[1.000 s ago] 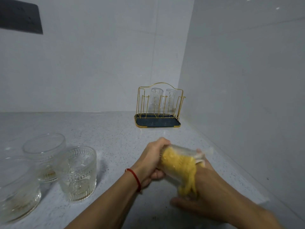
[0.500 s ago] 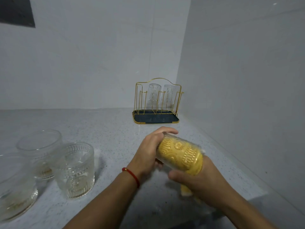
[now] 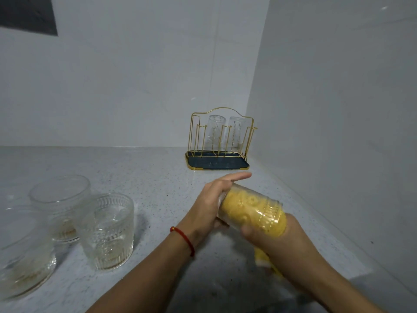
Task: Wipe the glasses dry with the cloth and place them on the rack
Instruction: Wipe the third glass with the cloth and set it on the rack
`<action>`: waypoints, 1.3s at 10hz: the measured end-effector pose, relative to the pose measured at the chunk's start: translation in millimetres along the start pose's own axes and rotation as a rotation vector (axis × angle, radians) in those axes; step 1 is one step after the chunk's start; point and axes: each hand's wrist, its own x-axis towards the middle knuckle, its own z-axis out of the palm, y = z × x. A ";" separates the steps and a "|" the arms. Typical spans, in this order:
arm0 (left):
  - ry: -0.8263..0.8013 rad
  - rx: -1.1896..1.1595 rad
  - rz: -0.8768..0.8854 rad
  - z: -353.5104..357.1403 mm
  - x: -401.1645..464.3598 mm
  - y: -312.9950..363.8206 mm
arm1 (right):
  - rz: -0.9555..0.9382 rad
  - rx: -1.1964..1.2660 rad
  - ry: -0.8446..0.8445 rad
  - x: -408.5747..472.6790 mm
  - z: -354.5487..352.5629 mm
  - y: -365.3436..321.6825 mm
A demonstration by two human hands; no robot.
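A patterned clear glass (image 3: pixel 242 194) lies tilted on its side above the counter, between both hands. My left hand (image 3: pixel 207 204) grips its base end, index finger stretched out straight. A yellow cloth (image 3: pixel 257 211) fills the inside of the glass, and its tail (image 3: pixel 261 256) hangs below. My right hand (image 3: pixel 284 242) has its fingers inside the glass with the cloth and its thumb pressed on the outside. The gold wire rack (image 3: pixel 196 136) on a dark tray stands in the far corner with two glasses (image 3: pixel 215 132) (image 3: pixel 237 131) upside down on it.
Three more glasses stand upright at the left of the speckled counter: one nearest (image 3: pixel 108 231), one behind it (image 3: pixel 61 199), one at the frame edge (image 3: pixel 20 251). White walls close off the back and the right side.
Both hands have lifted the glass slightly and turned it. The cloth, earlier hanging partly outside, now sits deeper inside the glass. My left index finger has straightened.
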 end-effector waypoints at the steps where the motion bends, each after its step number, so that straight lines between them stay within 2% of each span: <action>1: -0.113 -0.048 -0.275 -2.4 -0.5 0.0 | -0.659 -0.920 -0.042 18.6 -28.8 18.2; 2: 0.023 -0.033 -0.282 0.1 0.7 -4.0 | -0.544 -0.909 -0.120 14.6 -15.9 20.4; 3: 0.177 0.213 0.186 0.6 2.9 -1.8 | 0.080 0.032 -0.002 -0.6 12.3 3.3; 4: 0.190 0.247 0.398 0.2 0.4 -3.0 | 0.282 0.490 0.006 -7.0 14.1 1.9; 5: 0.055 -0.025 0.157 4.1 -0.6 0.5 | -0.090 0.057 -0.047 0.1 -7.1 -6.1; 6: -0.117 -0.265 -0.337 5.8 1.7 2.6 | -0.740 -0.882 0.005 21.0 -38.6 17.3; 7: -0.070 -0.121 -0.358 10.4 1.4 -1.8 | -0.500 -0.703 -0.069 10.8 -24.0 16.6; 8: 0.162 0.328 0.120 13.2 3.6 -4.0 | 0.235 0.321 0.001 -6.6 1.3 6.7; 9: 0.075 0.211 0.230 12.5 0.6 -4.8 | 0.293 0.518 -0.070 -10.8 4.6 13.7; 10: -0.048 -0.076 -0.122 14.7 -1.8 -2.2 | -0.170 0.042 -0.092 -4.3 -18.7 8.6; 11: -0.139 -0.229 -0.426 11.6 3.2 -5.8 | -0.922 -1.028 0.024 15.5 -43.8 18.6; 12: 0.012 -0.103 -0.228 16.5 1.5 -3.0 | -0.700 -0.914 -0.022 10.6 -25.8 20.0; 13: 0.179 0.210 0.297 14.8 1.6 -3.5 | 0.080 0.128 -0.013 -6.9 4.7 -1.6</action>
